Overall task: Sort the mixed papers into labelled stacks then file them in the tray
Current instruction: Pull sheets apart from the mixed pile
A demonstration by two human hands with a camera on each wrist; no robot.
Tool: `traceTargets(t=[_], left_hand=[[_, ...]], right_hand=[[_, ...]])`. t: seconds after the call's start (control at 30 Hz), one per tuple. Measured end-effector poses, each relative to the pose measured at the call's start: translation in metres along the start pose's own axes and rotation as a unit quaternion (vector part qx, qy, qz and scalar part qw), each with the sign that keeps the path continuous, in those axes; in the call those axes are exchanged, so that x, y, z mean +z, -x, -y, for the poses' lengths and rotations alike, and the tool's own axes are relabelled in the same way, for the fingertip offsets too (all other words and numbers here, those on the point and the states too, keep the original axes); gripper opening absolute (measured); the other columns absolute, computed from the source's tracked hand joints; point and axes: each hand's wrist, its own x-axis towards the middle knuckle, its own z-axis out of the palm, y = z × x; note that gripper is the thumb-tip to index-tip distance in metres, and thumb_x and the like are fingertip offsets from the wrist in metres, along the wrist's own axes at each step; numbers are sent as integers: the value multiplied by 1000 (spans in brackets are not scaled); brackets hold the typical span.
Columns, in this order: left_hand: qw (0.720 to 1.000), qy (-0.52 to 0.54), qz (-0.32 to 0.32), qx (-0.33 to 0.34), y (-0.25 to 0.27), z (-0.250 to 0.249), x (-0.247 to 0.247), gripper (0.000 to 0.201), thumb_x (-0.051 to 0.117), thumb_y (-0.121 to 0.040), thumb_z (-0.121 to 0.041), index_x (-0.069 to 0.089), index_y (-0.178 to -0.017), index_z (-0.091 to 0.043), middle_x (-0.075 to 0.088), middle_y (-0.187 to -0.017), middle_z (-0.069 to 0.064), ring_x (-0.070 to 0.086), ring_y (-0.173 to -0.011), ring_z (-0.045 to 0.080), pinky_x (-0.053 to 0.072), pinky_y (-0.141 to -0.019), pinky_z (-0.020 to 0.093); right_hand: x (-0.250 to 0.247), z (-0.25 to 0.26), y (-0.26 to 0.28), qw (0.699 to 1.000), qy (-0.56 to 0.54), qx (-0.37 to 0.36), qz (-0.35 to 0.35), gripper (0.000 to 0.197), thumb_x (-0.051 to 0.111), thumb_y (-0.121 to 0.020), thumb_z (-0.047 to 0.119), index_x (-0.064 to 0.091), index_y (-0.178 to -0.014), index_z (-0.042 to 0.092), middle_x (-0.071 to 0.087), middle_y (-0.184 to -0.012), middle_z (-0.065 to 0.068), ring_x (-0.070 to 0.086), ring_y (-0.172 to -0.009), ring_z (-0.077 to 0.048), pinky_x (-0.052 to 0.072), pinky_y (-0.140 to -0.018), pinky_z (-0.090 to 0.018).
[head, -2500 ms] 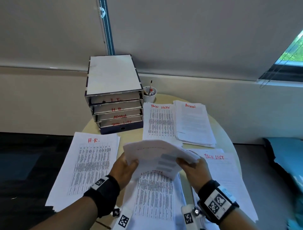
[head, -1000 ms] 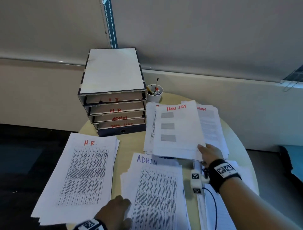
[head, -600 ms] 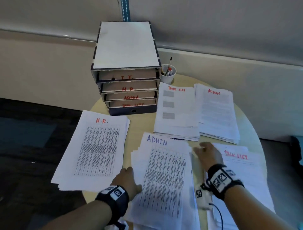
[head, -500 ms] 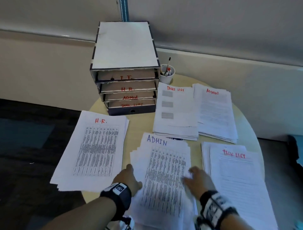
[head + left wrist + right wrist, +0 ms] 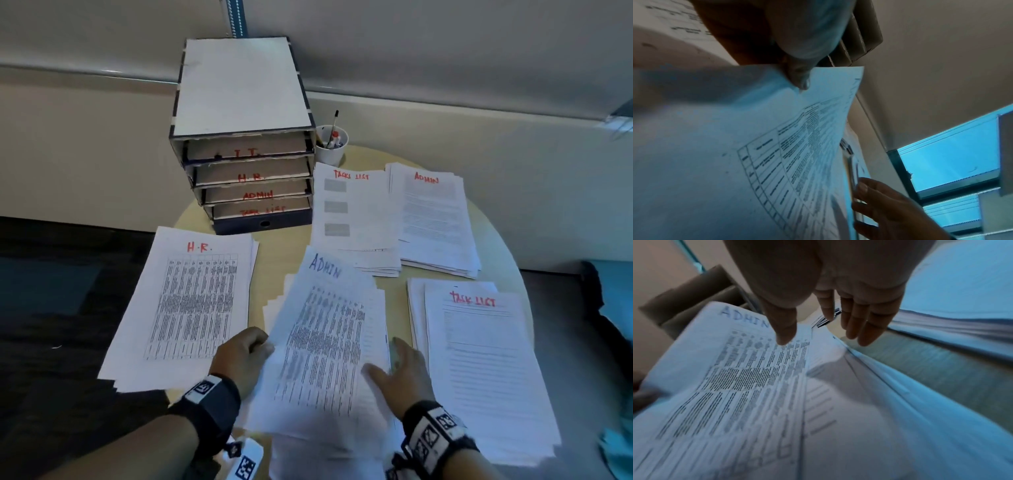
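Observation:
A sheet headed ADMIN in blue tops the loose middle pile on the round table. My left hand pinches that sheet's left edge and lifts it, so it tilts; the left wrist view shows my thumb on the sheet. My right hand lies with straight fingers at the pile's right edge and holds nothing. Sorted stacks lie around: H.R., TASK LIST, ADMIN, another TASK LIST. The tray has slots marked I.T., H.R., ADMIN, TASK LIST.
A white cup with pens stands right of the tray by the wall. The H.R. stack overhangs the table's left edge, and the right TASK LIST stack overhangs the front right. Dark floor lies to the left.
My left hand has taken the ADMIN sheet's left edge and raised it, turning it slightly. My right hand has shifted from on top of the pile to its right edge.

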Motion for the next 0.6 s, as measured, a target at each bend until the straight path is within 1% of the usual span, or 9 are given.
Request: traceTargets(t=[0.07, 0.13, 0.2, 0.27, 0.3, 0.33, 0.4, 0.47, 0.6], left_hand=[[996, 92, 23, -2, 6, -1, 2, 21, 68, -89, -14, 56, -71, -15, 48, -64, -6, 41, -61, 11, 34, -56, 22], [986, 143, 80, 13, 13, -4, 5, 32, 69, -87, -4, 53, -64, -19, 45, -57, -11, 37, -56, 3, 33, -54, 18], [977, 137, 161, 26, 18, -11, 8, 43, 66, -88, 1, 53, -59, -28, 43, -52, -13, 36, -53, 0, 32, -54, 18], [975, 80, 208, 23, 14, -12, 13, 51, 54, -89, 6, 62, -65, -38, 58, -67, -16, 50, -65, 0, 39, -65, 18], [979, 38, 198, 24, 8, -11, 17, 49, 49, -88, 6, 66, -79, -39, 64, -88, -16, 57, -83, 4, 42, -75, 18], [985, -13, 173, 16, 2, -11, 21, 42, 47, -88, 1, 67, -98, -34, 61, -108, -8, 57, -100, 10, 41, -85, 19], [987, -111, 116, -29, -9, -13, 31, 34, 55, -88, -24, 58, -121, -17, 52, -123, 5, 56, -111, 24, 44, -92, 27], [974, -188, 107, -68, -16, -18, 42, 64, 65, -76, -49, 46, -125, -12, 49, -120, 10, 57, -107, 31, 48, -83, 35], [953, -255, 136, -93, -24, -27, 56, 84, 75, -74, -42, 24, -135, -17, 46, -125, 10, 58, -109, 32, 49, -77, 35]], right_hand=[[-3, -2, -3, 991, -132, 9, 1, 92, 79, -79, 44, 29, -152, 22, 44, -141, 2, 52, -125, -19, 45, -105, -39], [-6, -6, -6, 957, -285, 25, 50, 81, 84, -76, 34, 43, -145, 21, 57, -134, 2, 61, -117, -22, 51, -100, -44], [-11, -15, -9, 912, -399, 33, 86, 61, 86, -73, 23, 60, -126, 6, 70, -120, -12, 70, -104, -29, 54, -94, -48], [-21, -23, -7, 887, -455, 23, 80, 64, 91, -62, 29, 65, -112, -2, 73, -110, -20, 72, -98, -32, 56, -85, -44], [-27, -28, -7, 877, -475, 20, 74, 68, 91, -58, 29, 65, -112, -3, 73, -109, -19, 72, -99, -30, 58, -81, -40], [-32, -33, -5, 866, -495, 19, 72, 70, 89, -56, 25, 64, -115, -4, 73, -111, -18, 72, -101, -29, 59, -79, -35], [-40, -44, -3, 848, -523, 22, 81, 71, 88, -54, 16, 63, -116, -6, 72, -114, -20, 70, -105, -30, 61, -82, -35], [-47, -53, 1, 842, -531, 35, 86, 60, 80, -59, 7, 62, -114, -11, 70, -115, -25, 69, -106, -36, 58, -89, -43], [-55, -51, 16, 874, -478, 50, 72, 30, 69, -71, -11, 64, -101, -14, 73, -101, -27, 71, -92, -36, 61, -74, -40]])
